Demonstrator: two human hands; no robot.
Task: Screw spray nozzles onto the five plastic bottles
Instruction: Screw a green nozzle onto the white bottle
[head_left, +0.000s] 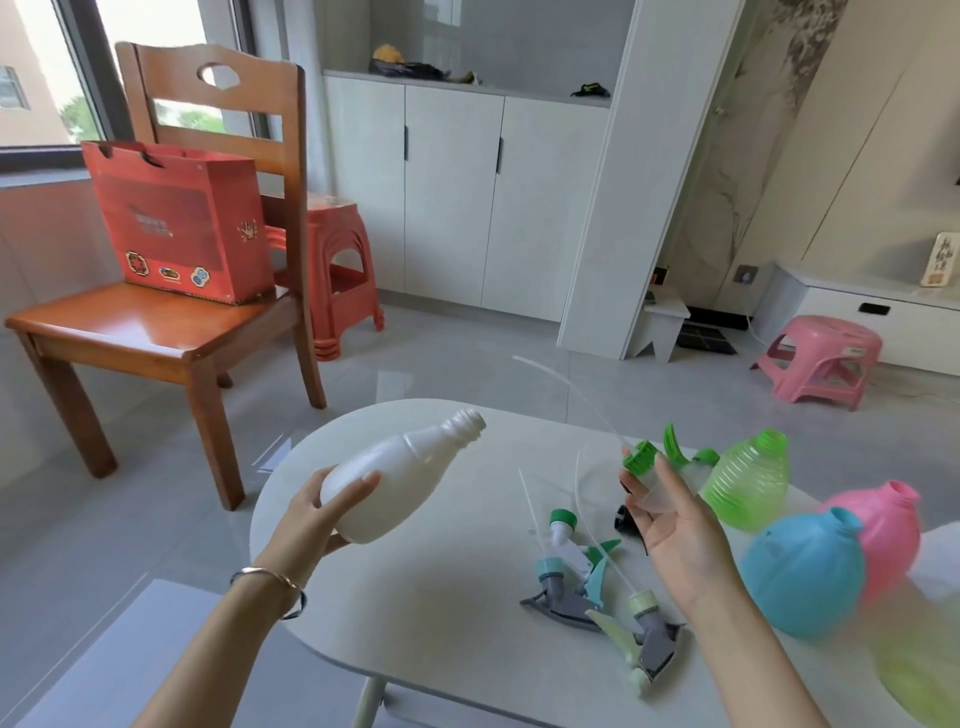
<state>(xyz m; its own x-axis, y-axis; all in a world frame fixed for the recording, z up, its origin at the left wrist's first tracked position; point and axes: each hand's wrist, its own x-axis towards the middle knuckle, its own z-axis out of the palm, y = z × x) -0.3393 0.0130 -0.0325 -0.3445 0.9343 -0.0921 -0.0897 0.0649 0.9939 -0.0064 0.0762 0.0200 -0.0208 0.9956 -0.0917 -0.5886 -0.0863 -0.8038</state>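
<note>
My left hand (317, 512) grips a white plastic bottle (395, 475) above the table, tilted with its open threaded neck pointing up and right. My right hand (675, 525) holds a green-and-clear spray nozzle (655, 467) by its body, its thin dip tube arcing up to the left. The nozzle is apart from the bottle's neck. On the white table (431, 613) lie three more nozzles (582, 577) with long tubes. At the right rest a green bottle (748, 480), a pink bottle (878, 530) and a blue bottle (802, 574), all uncapped.
A blurred yellow-green object (919, 670) sits at the table's right edge and a small black object (623, 519) behind my right hand. A wooden chair (156, 332) with a red bag stands left, an orange stool behind it, a pink stool (821, 358) far right.
</note>
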